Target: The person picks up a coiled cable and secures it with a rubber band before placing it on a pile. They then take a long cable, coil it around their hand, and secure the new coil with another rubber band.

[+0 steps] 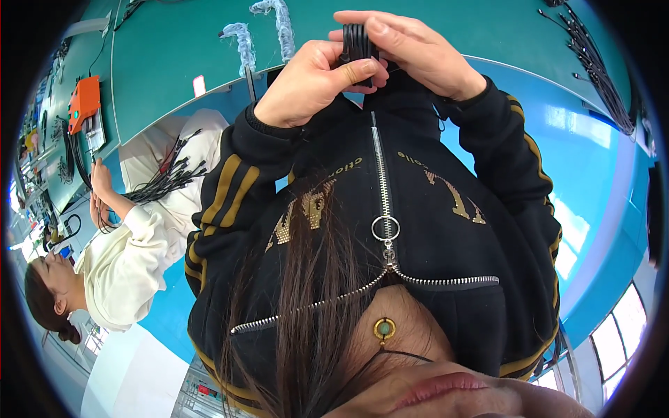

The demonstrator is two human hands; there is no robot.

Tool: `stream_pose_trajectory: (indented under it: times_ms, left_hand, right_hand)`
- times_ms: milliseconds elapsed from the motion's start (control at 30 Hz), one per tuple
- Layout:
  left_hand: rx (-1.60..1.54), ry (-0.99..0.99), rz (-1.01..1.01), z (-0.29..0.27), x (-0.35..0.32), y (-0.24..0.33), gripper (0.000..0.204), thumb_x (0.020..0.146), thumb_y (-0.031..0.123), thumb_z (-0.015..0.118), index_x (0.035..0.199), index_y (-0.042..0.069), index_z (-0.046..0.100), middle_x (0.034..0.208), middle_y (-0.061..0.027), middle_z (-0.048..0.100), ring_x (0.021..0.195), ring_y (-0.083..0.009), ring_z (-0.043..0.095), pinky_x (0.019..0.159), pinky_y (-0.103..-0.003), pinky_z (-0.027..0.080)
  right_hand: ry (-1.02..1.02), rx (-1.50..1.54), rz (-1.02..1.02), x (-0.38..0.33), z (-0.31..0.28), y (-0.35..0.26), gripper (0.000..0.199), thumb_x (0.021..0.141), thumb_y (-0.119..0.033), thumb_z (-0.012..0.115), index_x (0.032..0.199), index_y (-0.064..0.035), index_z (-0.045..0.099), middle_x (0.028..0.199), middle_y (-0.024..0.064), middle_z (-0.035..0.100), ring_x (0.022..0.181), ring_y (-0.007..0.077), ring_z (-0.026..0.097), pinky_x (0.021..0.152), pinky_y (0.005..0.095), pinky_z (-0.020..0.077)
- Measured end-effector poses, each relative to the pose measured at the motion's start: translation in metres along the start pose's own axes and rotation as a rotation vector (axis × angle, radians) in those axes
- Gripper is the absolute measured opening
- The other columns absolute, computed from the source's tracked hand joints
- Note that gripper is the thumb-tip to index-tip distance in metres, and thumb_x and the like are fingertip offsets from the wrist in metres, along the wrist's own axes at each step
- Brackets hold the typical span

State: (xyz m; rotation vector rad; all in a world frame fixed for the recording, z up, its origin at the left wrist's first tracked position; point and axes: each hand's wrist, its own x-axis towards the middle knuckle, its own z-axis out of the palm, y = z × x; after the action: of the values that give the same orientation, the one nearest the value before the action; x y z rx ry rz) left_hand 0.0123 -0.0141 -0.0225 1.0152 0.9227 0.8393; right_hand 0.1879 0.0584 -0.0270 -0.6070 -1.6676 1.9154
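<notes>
A small coil of black cable [357,43] is held up between my two hands at the near edge of the green table. My left hand [304,82] is closed on the coil's lower left part, with its thumb across the front. On the other side, my right hand [421,57] closes round the coil's upper right, its thumb near the top turns and its fingers partly hidden behind. The loops are stacked tightly side by side. I cannot make out the cable's ends.
Two pieces wrapped in fluffy light-blue material [282,31] lie on the green table [174,49]. A bundle of black cables [592,66] lies at far right. On the left, a co-worker in white [132,258] handles cables near an orange device [84,104]; more black cables [167,177] cross their lap.
</notes>
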Motion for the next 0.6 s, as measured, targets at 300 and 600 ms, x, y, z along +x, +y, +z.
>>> stream_pose_trajectory:
  times_ms: [300, 600]
  left_hand:
    - [-0.079, -0.009, -0.046, -0.0022, -0.0001, -0.0003, 0.021, 0.093, 0.013, 0.056, 0.109, 0.000, 0.061, 0.098, -0.0092, 0.066, 0.091, -0.0167, 0.064, 0.082, -0.030, 0.053]
    - [-0.016, -0.041, -0.056, -0.0059, -0.0004, -0.0023, 0.024, 0.095, 0.013, 0.052, 0.113, -0.003, 0.057, 0.105, -0.0127, 0.064, 0.100, -0.0213, 0.062, 0.091, -0.035, 0.051]
  right_hand:
    - [-0.139, 0.001, 0.155, 0.0037, -0.0012, 0.0022, 0.043, 0.099, -0.028, 0.048, 0.135, -0.0045, 0.044, 0.080, 0.0002, 0.056, 0.064, 0.0050, 0.048, 0.058, 0.0211, 0.0434]
    - [-0.154, -0.110, 0.132, 0.0028, -0.0018, -0.0022, 0.042, 0.099, -0.025, 0.048, 0.137, -0.0070, 0.043, 0.089, 0.0006, 0.060, 0.067, 0.0046, 0.048, 0.060, 0.0201, 0.0441]
